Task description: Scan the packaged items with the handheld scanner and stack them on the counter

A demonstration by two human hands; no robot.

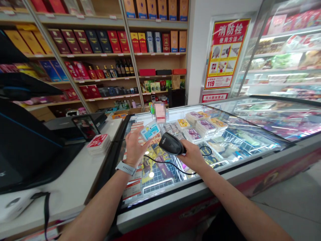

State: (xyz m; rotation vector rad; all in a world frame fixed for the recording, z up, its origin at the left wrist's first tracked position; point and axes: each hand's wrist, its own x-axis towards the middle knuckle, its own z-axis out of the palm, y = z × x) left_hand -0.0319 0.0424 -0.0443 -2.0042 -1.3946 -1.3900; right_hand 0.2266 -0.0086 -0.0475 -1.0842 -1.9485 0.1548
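Note:
My left hand (136,144), with a pale watch on its wrist, grips a small clear package with a blue and white label (150,131) by its left side. In my right hand (194,154) is a black barcode scanner (172,144), its head pointing left toward the package. The scanner's black cable (170,163) loops over the glass lid below. Both hands are above the freezer (160,201). Stacks of flat packs with purple and orange labels (206,127) lie on the glass behind the scanner.
A counter (72,180) on the left bears a stack of red-labelled packs (98,144), a phone-like screen (86,128) and a large black monitor (27,140). Shelves of boxes (105,60) stand behind. A second glass-topped case (273,113) extends right.

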